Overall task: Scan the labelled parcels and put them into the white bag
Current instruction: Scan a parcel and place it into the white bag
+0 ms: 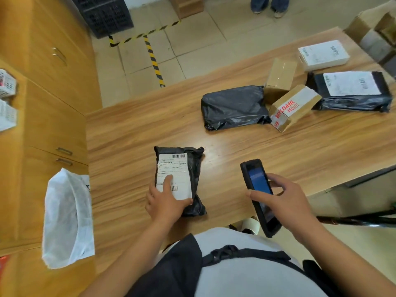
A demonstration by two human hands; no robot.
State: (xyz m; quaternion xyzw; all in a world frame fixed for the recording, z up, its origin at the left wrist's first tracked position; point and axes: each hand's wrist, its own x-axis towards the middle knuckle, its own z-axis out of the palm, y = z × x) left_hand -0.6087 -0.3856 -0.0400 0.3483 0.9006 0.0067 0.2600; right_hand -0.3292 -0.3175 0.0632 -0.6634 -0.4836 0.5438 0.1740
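Observation:
A small black parcel [194, 168] with a white label lies near the front edge of the wooden table [132, 142]. My left hand [166, 202] grips its near end, thumb on the label. My right hand [285, 202] holds a black handheld scanner [258, 189] with a lit blue screen, to the right of that parcel and pointing away from me. The white bag [67, 219] stands open at the left, beside the table. Farther back lie a black bag parcel [233, 107], two cardboard boxes [293, 106], a labelled black parcel [351, 91] and a white box [323, 54].
Orange cabinets [49, 108] line the left side behind the white bag. White baskets [7, 82] sit on the cabinet top. A black crate [105, 13] and yellow-black floor tape lie beyond the table. A person's legs [269, 5] stand at the far end. Cardboard boxes [377, 26] stack at the right.

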